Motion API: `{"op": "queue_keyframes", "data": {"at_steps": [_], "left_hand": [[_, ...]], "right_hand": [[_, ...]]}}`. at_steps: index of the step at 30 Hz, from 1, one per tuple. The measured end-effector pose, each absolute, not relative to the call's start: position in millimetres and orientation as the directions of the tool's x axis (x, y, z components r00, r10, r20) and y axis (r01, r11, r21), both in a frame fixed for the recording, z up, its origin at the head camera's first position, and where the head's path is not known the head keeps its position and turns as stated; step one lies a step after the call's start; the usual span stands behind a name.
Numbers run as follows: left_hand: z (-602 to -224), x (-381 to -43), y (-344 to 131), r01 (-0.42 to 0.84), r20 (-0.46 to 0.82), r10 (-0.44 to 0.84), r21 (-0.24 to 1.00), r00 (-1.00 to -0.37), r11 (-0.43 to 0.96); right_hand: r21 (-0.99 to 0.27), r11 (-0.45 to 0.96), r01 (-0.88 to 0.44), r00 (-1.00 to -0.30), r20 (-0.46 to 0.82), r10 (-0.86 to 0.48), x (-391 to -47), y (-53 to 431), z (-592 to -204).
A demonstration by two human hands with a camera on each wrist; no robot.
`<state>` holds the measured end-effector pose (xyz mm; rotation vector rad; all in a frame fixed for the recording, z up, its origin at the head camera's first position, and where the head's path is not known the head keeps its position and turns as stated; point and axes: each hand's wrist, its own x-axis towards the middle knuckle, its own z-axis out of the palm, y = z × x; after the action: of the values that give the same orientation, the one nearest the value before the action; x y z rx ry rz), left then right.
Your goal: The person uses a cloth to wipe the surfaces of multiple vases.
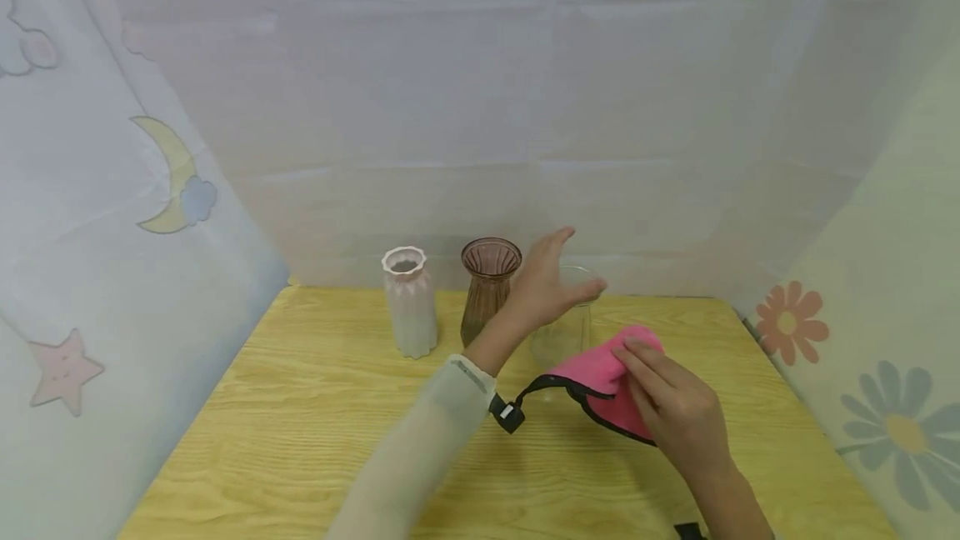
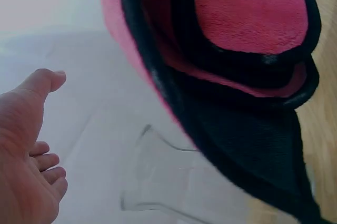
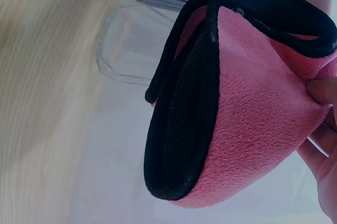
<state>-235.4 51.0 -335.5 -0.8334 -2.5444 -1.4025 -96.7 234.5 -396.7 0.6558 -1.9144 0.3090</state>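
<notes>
My right hand (image 1: 678, 407) pinches a pink cloth (image 1: 592, 369) with black edging, folded and held up above the table. In the right wrist view, the thumb of that hand (image 3: 325, 129) presses into the pink cloth (image 3: 258, 113), and its dark inner side shows at the folds. Fingers spread, my left hand (image 1: 546, 283) reaches over the rim of a clear glass vase (image 1: 573, 332), overlapping it in the head view. The left wrist view has the left hand (image 2: 23, 150) holding nothing, beside the vase's flared rim (image 2: 163, 140); the cloth (image 2: 253, 13) hides the rest.
A brown ribbed glass vase (image 1: 487, 290) stands left of the clear one, partly behind my left forearm. Further left is a white fluted vase (image 1: 412, 315). All stand toward the back of the yellow wood-grain table (image 1: 300, 440), before a pale hanging sheet (image 1: 480, 123).
</notes>
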Motion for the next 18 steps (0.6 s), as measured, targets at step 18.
{"op": "queue_keyframes", "data": {"at_steps": [18], "left_hand": [[-384, -263, 54, 0.371, 0.210, 0.347, 0.781, -0.914, 0.503]], "right_hand": [[0.094, 0.777, -0.622, -0.299, 0.889, -0.347, -107, 228, -403]]}}
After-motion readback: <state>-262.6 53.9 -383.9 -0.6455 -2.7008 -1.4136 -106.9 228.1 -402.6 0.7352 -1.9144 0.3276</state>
